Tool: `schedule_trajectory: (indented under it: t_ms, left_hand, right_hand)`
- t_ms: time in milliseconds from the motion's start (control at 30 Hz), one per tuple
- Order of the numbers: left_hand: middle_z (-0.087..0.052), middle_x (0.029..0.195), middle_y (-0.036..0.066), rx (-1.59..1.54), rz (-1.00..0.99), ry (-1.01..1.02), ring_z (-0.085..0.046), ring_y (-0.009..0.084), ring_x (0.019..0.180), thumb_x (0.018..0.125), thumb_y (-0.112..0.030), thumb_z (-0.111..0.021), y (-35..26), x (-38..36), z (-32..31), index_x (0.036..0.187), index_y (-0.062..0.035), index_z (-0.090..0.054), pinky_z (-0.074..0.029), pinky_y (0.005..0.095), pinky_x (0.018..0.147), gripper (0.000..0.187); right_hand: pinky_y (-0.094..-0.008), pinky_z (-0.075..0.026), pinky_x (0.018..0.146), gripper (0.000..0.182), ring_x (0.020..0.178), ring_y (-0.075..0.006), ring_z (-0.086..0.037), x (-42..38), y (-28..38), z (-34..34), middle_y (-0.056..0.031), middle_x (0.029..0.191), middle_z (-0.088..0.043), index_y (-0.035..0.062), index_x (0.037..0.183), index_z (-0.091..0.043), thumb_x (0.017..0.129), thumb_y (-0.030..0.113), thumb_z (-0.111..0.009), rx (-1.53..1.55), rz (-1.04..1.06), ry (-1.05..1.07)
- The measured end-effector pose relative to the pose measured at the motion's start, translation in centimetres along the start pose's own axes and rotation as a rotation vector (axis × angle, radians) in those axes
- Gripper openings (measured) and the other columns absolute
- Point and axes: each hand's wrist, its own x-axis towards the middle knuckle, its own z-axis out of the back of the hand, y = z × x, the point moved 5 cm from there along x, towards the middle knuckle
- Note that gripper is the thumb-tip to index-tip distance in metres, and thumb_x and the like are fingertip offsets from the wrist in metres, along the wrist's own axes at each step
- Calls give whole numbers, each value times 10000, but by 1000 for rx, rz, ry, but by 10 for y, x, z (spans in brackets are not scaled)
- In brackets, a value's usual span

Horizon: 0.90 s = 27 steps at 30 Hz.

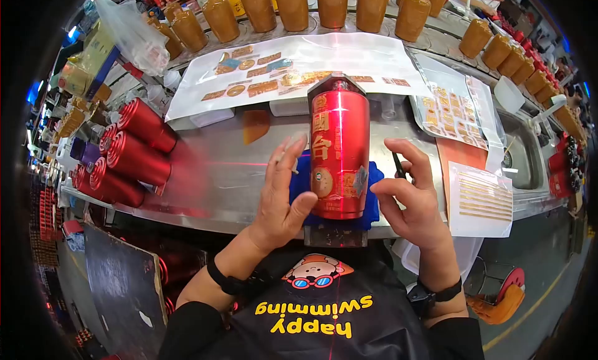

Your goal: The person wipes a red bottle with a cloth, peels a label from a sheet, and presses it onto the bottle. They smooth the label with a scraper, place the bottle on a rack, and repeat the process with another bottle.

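Observation:
A glossy red bottle [342,136] with gold characters lies on a blue cloth [370,218] in front of me, its neck end pointing away. A small grey patch [360,180] shows on its lower right side, near my right fingertips. My left hand [278,198] is beside the bottle's left side, fingers stretched out and thumb apart, the thumb close to the lower edge. On the right, my right hand [411,195] has its fingers curled, with a thin dark tool [397,165] held in them. The tool's exact kind is not clear.
Several red bottles [140,157] lie stacked at the left. Beyond the bottle is a white sheet of gold decals [205,80]; a tray with more decals [451,111] and a striped gold sheet [479,201] are at right. Brown bottles [293,8] line the conveyor behind.

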Motion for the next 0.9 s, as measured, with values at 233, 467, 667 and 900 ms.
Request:
schedule_trajectory:
  t_ms: [233, 467, 667, 900]
  left_hand:
    - [-516, 1338, 213, 95, -76, -55, -381, 446, 1316, 948, -218, -562, -22, 21, 1, 1303, -6, -505, -291, 491, 1096, 417]
    - [-543, 1301, 211, 56, -78, -91, -404, 443, 1300, 930, -181, -582, -23, 25, 6, 1259, -20, -545, -310, 486, 1081, 368]
    - [-582, 1233, 217, 120, -176, -64, -430, 445, 1277, 902, -142, -590, -32, 40, 1, 1147, -15, -599, -315, 490, 1077, 276]
    - [-576, 1249, 246, 88, -158, -91, -457, 443, 1252, 881, -127, -601, -31, 37, 2, 1116, -29, -612, -306, 494, 1085, 255]
  right_hand:
    - [-455, -432, 1000, 243, 1229, -387, -465, 22, 14, -10, -165, 1356, -468, 83, 922, -660, 703, -22, -668, -117, 176, 49]
    - [-450, -424, 995, 222, 1225, -385, -465, 4, 3, -4, -167, 1343, -472, 73, 877, -654, 682, -29, -687, -45, 63, 10]
    - [-446, -418, 998, 273, 1235, -386, -457, -3, 5, 1, -169, 1343, -467, 79, 909, -663, 660, -28, -695, -93, 0, -38]
    - [-450, -426, 1005, 255, 1221, -376, -472, 19, 10, -10, -133, 1345, -471, 100, 925, -674, 679, 32, -667, -182, 211, 35]
